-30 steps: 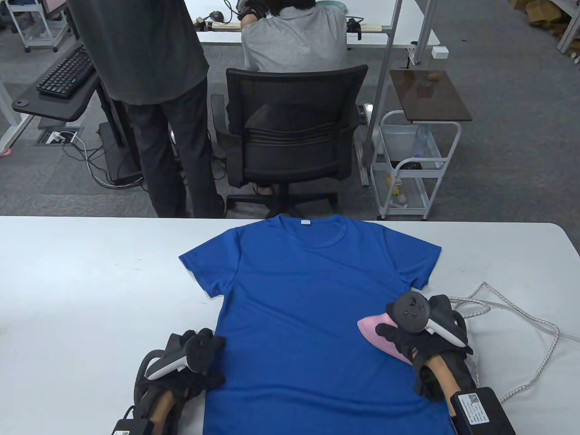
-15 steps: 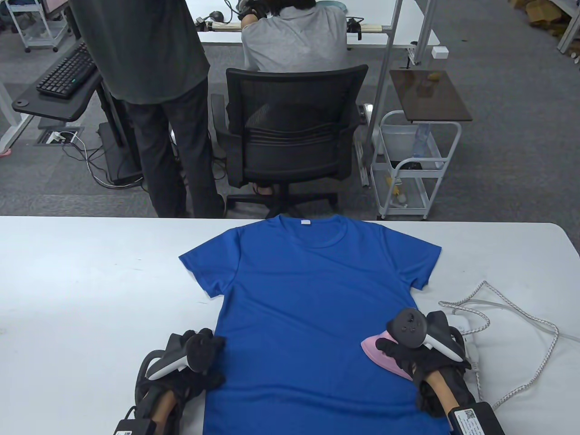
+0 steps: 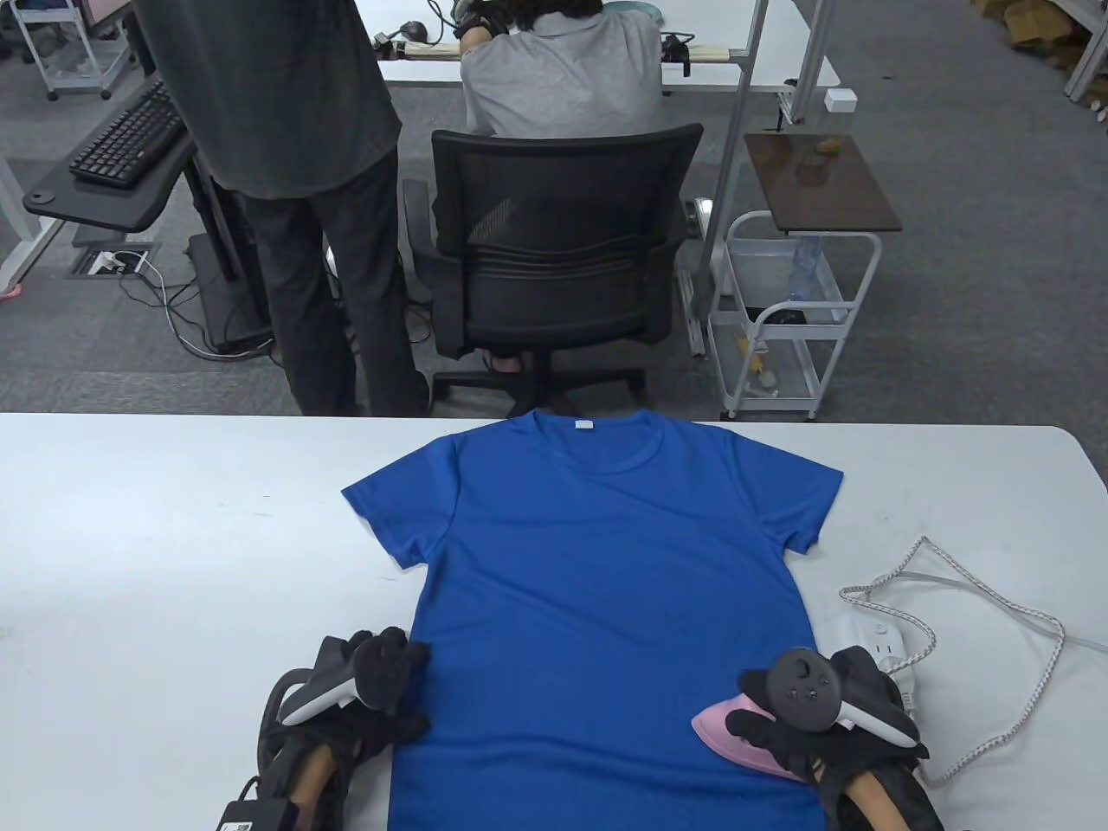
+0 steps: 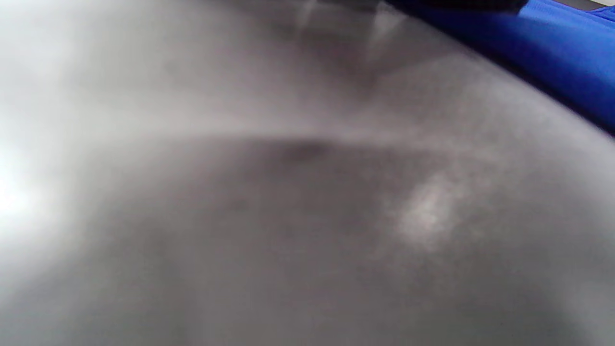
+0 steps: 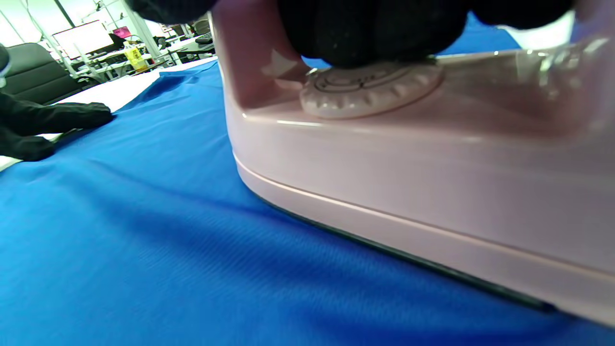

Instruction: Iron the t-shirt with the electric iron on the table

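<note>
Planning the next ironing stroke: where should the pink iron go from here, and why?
Probably forward, toward the collar: the iron, held by the right hand, sits near the t-shirt hem, while the left hand pins the other edge.

Item count, table view:

- T-shirt (image 3: 597, 606), blue: 1, on the counter (image 3: 173, 537).
- Electric iron (image 3: 736, 736), pink: 1.
- Gloved hands: 2, left hand (image 3: 368, 692) and right hand (image 3: 818, 718).
- Power strip (image 3: 879, 645), white: 1.
- Braided cord (image 3: 995, 597): 1.
- Office chair (image 3: 554, 242): 1.
- Persons, upper frame: 2.
- Keyboard (image 3: 125, 138): 1.
- Wheeled cart (image 3: 792, 320): 1.
</note>
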A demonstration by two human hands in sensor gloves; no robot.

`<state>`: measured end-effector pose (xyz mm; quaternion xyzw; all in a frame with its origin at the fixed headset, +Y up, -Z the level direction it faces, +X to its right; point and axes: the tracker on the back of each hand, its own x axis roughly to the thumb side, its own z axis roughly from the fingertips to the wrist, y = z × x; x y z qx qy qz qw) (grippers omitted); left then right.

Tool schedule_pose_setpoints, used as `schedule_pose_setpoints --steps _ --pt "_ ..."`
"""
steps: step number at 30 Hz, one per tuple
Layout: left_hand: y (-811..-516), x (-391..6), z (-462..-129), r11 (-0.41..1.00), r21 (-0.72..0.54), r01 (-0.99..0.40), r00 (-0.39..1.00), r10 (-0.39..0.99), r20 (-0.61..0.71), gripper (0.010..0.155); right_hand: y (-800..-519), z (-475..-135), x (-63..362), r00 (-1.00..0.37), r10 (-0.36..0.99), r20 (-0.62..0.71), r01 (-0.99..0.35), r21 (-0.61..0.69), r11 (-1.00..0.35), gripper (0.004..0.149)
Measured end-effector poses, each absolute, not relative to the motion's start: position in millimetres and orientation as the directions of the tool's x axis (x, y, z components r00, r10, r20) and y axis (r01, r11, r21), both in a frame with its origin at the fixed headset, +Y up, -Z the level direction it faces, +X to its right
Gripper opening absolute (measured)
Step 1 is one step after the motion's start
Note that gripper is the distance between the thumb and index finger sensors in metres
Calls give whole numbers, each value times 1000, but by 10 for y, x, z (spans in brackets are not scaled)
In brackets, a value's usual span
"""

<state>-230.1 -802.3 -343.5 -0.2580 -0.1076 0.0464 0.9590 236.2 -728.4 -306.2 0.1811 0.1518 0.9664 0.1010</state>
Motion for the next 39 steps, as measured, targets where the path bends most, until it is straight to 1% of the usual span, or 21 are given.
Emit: schedule_pose_setpoints --steps 8,14,19,24,30,35,39 --pt "-8036 -2317 -3443 857 -513 -54 971 165 174 84 -7262 -2890 2382 -880 262 396 -106 374 -921 69" --pt "-8032 -2317 -3444 857 -513 -53 971 165 175 84 -7255 -2906 2377 -884 279 376 -123 388 -913 69" --pt "-8032 -2316 -3443 856 -514 -57 971 168 172 84 -7247 -2952 2320 -908 276 314 -143 387 -911 69" --pt "-8032 -2318 -3442 854 -517 -61 970 174 173 84 -7241 -3089 2178 -933 238 271 -131 358 -924 69" --pt "-8030 -2317 -3440 854 -517 -58 969 172 175 84 -7247 -3395 1939 -954 227 197 -150 340 -928 69" --pt "-8024 -2315 -3444 854 -518 -55 970 169 176 84 -7265 -3675 1776 -962 244 121 -196 315 -928 69" --pt "-8026 -2317 -3442 852 -521 -59 969 175 176 84 -7276 -3817 1699 -965 238 109 -198 293 -935 69"
